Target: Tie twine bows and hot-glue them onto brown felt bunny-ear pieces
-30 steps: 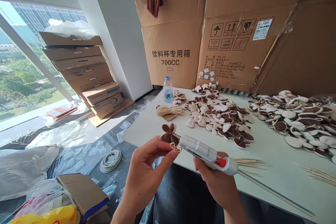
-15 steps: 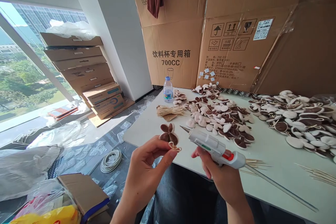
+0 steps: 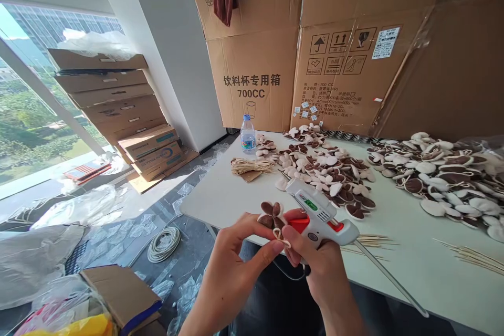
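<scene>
Brown flower (image 3: pixel 271 213) pinched in our left hand (image 3: pixel 236 265); right hand (image 3: pixel 321 273) grips the glue gun (image 3: pixel 319 211), nozzle away, fingertip steadying the loop (image 3: pixel 282 237).

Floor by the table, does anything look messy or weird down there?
Yes. Clear plastic scraps lie scattered over the floor, and a white cable coil sits loose among them. The stacked cardboard boxes sit unevenly.

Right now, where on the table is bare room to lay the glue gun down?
The glue gun fits on bare table between twine bundle and near edge, or between left pile and right pile. The back, by the boxes, is crowded.
</scene>
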Motion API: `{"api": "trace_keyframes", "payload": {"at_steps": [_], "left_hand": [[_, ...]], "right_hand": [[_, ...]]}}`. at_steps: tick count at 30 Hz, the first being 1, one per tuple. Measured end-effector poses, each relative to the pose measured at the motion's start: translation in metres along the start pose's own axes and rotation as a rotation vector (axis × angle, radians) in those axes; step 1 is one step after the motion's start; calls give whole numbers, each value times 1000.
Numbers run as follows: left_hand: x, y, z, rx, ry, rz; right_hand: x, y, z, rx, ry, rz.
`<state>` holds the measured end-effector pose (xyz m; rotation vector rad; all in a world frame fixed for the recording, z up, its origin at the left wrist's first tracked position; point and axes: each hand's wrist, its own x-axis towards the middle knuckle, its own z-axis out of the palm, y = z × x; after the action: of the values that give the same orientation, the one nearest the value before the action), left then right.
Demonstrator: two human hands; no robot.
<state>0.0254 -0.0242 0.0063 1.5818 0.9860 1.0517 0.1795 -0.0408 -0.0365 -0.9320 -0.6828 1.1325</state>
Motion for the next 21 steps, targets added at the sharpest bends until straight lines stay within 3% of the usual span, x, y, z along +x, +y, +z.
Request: {"api": "trace_keyframes", "payload": {"at_steps": [6, 13, 18, 21], "left_hand": [[0, 1, 0, 74, 5, 49], [2, -7, 0, 68, 223, 153], [1, -4, -2, 56, 307, 183], [-1, -2, -1, 9, 288, 137]], "right_hand": [[2, 6, -2, -14, 77, 50], [7, 15, 0, -101, 144, -45], [0, 11, 7, -248, 261, -81], [-4, 7, 13, -333, 329, -82]]}}
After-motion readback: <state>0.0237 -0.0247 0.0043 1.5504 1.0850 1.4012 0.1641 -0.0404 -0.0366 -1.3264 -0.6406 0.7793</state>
